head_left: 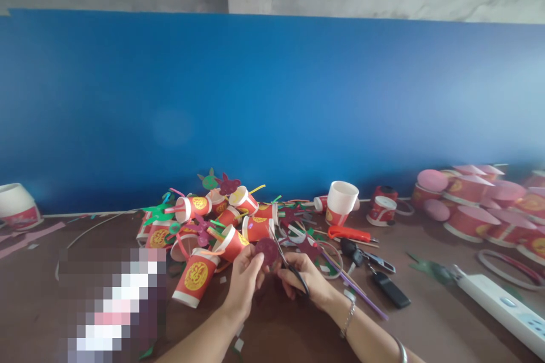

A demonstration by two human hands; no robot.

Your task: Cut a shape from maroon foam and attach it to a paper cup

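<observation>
Between thumb and fingers, my left hand [246, 279] pinches a dark purple paper disc [267, 251]. My right hand [307, 279] is closed round the black handles of a pair of scissors [293, 269], whose blades point up and left along the disc's right edge. Whether the blades touch the disc I cannot tell. Just beyond my hands lies a heap of red and white paper cups [230, 243], several with coloured straws. Green and purple cut-out shapes are among them, such as a purple rabbit-like head [229, 184].
A white cup [343, 198] stands behind, near an orange-red tool [349, 233]. Keys with a black fob [389, 288] and a white power strip [502, 306] lie on the right. Pink-topped cups [472, 221] crowd the far right. A blue panel [272, 102] rises behind the table.
</observation>
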